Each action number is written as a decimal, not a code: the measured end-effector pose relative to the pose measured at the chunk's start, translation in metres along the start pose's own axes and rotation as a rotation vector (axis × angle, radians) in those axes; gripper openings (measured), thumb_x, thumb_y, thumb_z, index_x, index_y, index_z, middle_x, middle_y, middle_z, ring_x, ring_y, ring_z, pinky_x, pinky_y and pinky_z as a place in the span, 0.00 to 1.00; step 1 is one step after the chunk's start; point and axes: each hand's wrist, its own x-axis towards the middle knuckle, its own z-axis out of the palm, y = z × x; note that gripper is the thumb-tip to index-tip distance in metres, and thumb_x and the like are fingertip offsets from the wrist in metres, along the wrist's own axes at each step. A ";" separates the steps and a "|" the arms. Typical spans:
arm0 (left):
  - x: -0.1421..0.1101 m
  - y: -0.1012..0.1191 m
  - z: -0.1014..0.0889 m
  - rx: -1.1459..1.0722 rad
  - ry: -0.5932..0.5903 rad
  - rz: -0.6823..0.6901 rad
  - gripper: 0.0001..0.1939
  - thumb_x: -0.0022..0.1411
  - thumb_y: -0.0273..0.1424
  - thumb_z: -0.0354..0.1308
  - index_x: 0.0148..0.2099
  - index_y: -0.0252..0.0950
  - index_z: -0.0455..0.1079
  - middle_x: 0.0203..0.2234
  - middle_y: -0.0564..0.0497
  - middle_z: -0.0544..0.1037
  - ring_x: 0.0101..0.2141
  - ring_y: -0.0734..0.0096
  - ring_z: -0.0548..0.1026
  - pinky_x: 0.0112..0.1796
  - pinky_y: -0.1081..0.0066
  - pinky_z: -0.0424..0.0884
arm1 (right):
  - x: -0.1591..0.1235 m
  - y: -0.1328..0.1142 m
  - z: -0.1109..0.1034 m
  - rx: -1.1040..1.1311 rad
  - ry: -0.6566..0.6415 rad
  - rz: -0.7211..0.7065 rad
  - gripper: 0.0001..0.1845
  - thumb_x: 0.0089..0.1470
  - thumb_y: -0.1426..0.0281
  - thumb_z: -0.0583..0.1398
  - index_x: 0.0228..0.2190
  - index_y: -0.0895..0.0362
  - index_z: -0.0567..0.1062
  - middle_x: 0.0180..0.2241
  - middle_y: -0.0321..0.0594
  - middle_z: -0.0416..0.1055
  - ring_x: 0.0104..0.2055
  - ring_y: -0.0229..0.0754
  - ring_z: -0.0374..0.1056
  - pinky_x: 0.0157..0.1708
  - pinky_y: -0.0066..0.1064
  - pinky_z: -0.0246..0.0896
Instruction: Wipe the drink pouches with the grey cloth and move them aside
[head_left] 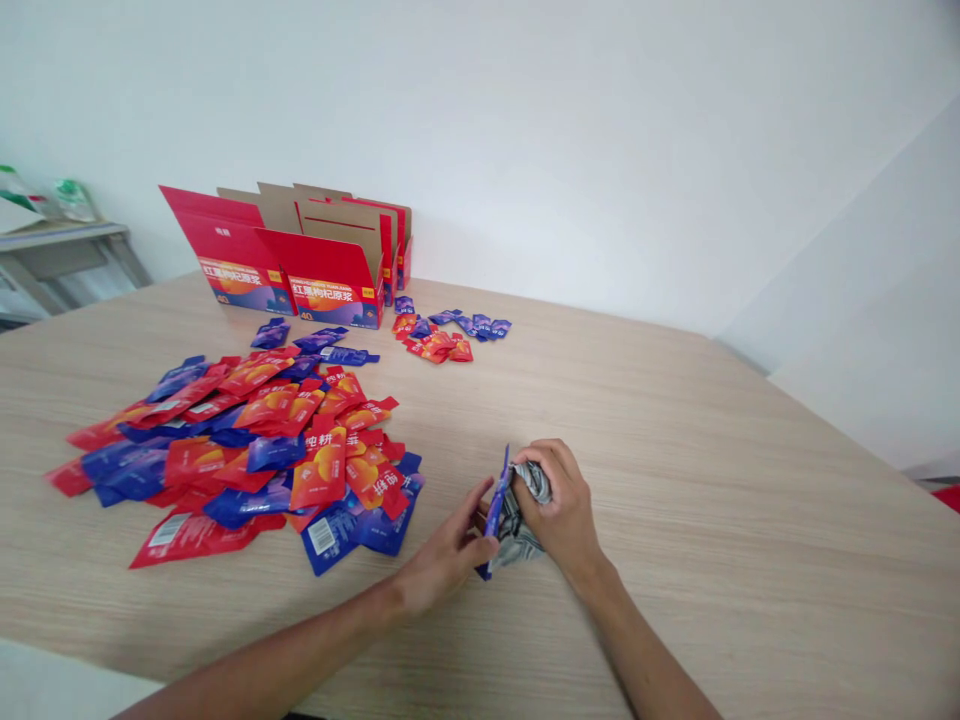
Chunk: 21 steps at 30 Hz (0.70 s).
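Observation:
Between thumb and fingers, my left hand (pixel 450 550) grips a blue pouch (pixel 496 508), which stands on edge just above the table. My right hand (pixel 561 505) is closed around a bunched grey striped cloth (pixel 519 545). The cloth lies against the right-hand face of the pouch, and my right fingers partly cover it. To the left of my hands spreads a pile of red pouches (pixel 322 465) and blue pouches (pixel 255 503), overlapping one another.
Open red cartons (pixel 330 285) stand along the back left of the wooden table (pixel 675 480). In front of them lie a few small red sachets (pixel 442 346) and small blue sachets (pixel 484 327). A white wall (pixel 562 150) rises behind. A side table (pixel 60 240) stands at far left.

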 end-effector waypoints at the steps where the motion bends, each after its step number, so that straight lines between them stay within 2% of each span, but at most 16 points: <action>1: 0.002 0.001 0.001 -0.036 -0.001 -0.021 0.46 0.55 0.42 0.70 0.72 0.40 0.58 0.58 0.41 0.73 0.56 0.52 0.71 0.57 0.57 0.64 | 0.000 -0.001 0.000 -0.003 0.005 0.009 0.07 0.58 0.76 0.59 0.37 0.53 0.73 0.37 0.40 0.69 0.42 0.46 0.68 0.43 0.37 0.66; 3: 0.005 0.003 0.003 -0.131 0.016 -0.035 0.43 0.51 0.40 0.74 0.66 0.39 0.66 0.53 0.43 0.76 0.51 0.59 0.73 0.53 0.64 0.67 | 0.001 -0.002 -0.001 -0.010 0.014 0.020 0.06 0.58 0.75 0.59 0.37 0.53 0.73 0.37 0.40 0.70 0.42 0.46 0.68 0.43 0.37 0.67; 5: 0.006 0.007 0.004 -0.256 0.057 -0.088 0.36 0.48 0.37 0.77 0.58 0.37 0.73 0.46 0.46 0.79 0.44 0.67 0.76 0.47 0.70 0.69 | 0.001 -0.001 -0.002 -0.014 0.028 0.016 0.06 0.58 0.75 0.59 0.36 0.53 0.73 0.37 0.40 0.70 0.41 0.45 0.69 0.43 0.36 0.67; 8: 0.006 0.011 0.004 -0.416 0.143 -0.238 0.26 0.46 0.32 0.78 0.48 0.35 0.76 0.33 0.52 0.79 0.29 0.76 0.74 0.35 0.75 0.70 | 0.003 0.001 -0.004 -0.018 0.052 0.011 0.06 0.57 0.75 0.59 0.36 0.53 0.73 0.36 0.39 0.70 0.41 0.45 0.69 0.42 0.36 0.66; 10: 0.007 0.014 0.003 -0.512 0.211 -0.286 0.20 0.46 0.28 0.77 0.41 0.34 0.74 0.28 0.54 0.77 0.26 0.77 0.74 0.32 0.76 0.71 | 0.004 0.003 -0.005 -0.016 0.069 0.020 0.06 0.57 0.75 0.59 0.36 0.53 0.72 0.36 0.39 0.70 0.40 0.45 0.68 0.42 0.36 0.66; 12: 0.009 0.017 0.001 -0.582 0.259 -0.304 0.13 0.52 0.26 0.73 0.38 0.33 0.73 0.28 0.51 0.78 0.28 0.73 0.77 0.34 0.74 0.73 | 0.006 0.005 -0.007 0.001 0.095 0.038 0.06 0.56 0.76 0.58 0.36 0.53 0.72 0.36 0.38 0.70 0.40 0.44 0.68 0.42 0.36 0.65; 14: 0.012 0.019 0.000 -0.618 0.284 -0.311 0.07 0.60 0.26 0.66 0.41 0.30 0.74 0.32 0.46 0.81 0.32 0.68 0.80 0.40 0.71 0.75 | 0.008 0.007 -0.009 0.038 0.114 0.050 0.07 0.56 0.77 0.58 0.35 0.54 0.72 0.35 0.38 0.69 0.39 0.43 0.68 0.41 0.35 0.65; 15: 0.014 0.020 -0.001 -0.624 0.293 -0.310 0.07 0.64 0.27 0.62 0.43 0.28 0.75 0.35 0.44 0.82 0.33 0.67 0.80 0.42 0.69 0.75 | 0.008 0.007 -0.010 0.062 0.113 0.047 0.07 0.56 0.77 0.58 0.35 0.54 0.72 0.35 0.37 0.69 0.39 0.43 0.68 0.40 0.34 0.65; 18: 0.016 0.019 -0.002 -0.585 0.300 -0.286 0.17 0.72 0.35 0.53 0.50 0.26 0.76 0.39 0.41 0.83 0.38 0.64 0.81 0.47 0.66 0.74 | 0.007 0.006 -0.010 0.130 0.041 -0.007 0.07 0.57 0.77 0.58 0.36 0.53 0.72 0.35 0.37 0.69 0.39 0.42 0.68 0.39 0.34 0.65; 21: 0.015 0.012 -0.002 -0.526 0.285 -0.240 0.23 0.72 0.43 0.51 0.51 0.29 0.76 0.40 0.41 0.83 0.43 0.60 0.81 0.50 0.63 0.72 | 0.002 0.001 -0.004 0.141 -0.098 -0.091 0.08 0.57 0.77 0.59 0.37 0.53 0.73 0.37 0.39 0.70 0.41 0.43 0.68 0.41 0.35 0.66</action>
